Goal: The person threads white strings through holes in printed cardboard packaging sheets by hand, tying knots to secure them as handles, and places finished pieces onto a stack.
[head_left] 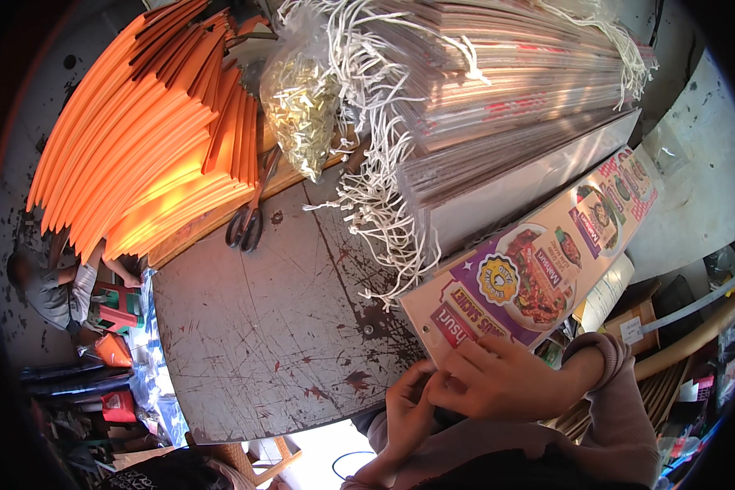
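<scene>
A long printed sheet (510, 273) with food pictures lies slanting at the right, its near corner beneath my hands. My right hand (498, 380) comes over that corner, with its fingers bent on the sheet and its thumb side meeting my left hand. Pinched closed beside the corner is my left hand (410, 406); whatever is between its fingertips is too small or hidden to name. Behind the printed sheet rises a thick stack of sheets (514, 131) in clear plastic. White cords (384, 188) hang in tangles from the stack's left end.
Folded orange sheets (139, 139) are piled at the far left on a wooden board (189, 235). Black-handled scissors (245, 227) and a clear bag of small gold-coloured pieces (302, 110) lie beside them. The grey table (261, 327) is scratched. Another person (49, 286) sits beyond its left edge.
</scene>
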`<state>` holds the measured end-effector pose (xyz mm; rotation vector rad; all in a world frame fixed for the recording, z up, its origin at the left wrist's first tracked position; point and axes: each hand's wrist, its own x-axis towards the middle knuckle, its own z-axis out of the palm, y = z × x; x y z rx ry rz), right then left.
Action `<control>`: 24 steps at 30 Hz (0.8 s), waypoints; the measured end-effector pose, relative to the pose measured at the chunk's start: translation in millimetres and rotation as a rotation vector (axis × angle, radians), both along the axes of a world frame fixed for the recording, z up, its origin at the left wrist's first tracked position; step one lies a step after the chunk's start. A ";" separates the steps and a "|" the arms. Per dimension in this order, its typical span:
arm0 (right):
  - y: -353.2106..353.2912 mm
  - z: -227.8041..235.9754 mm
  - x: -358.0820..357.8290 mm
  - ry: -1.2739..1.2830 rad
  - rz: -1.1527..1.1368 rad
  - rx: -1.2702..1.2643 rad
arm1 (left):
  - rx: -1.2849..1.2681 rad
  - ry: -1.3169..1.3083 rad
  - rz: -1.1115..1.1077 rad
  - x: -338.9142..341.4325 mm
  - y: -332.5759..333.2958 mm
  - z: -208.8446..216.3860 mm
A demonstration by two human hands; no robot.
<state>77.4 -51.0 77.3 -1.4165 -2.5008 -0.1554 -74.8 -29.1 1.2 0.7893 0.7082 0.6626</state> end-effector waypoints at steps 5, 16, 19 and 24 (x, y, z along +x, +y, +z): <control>-0.6 5.9 -15.1 -0.171 -0.016 -0.015 | -0.155 0.001 0.024 -1.3 -1.6 1.2; 13.5 17.8 25.8 0.095 -0.001 -0.169 | 0.261 0.201 -0.129 -22.9 28.3 17.8; 9.3 0.2 52.6 0.440 -0.111 -0.158 | 0.833 0.664 -0.144 -49.4 63.9 36.6; -27.3 21.1 93.4 1.172 -0.616 0.258 | 1.329 0.964 -0.159 -51.6 128.6 89.0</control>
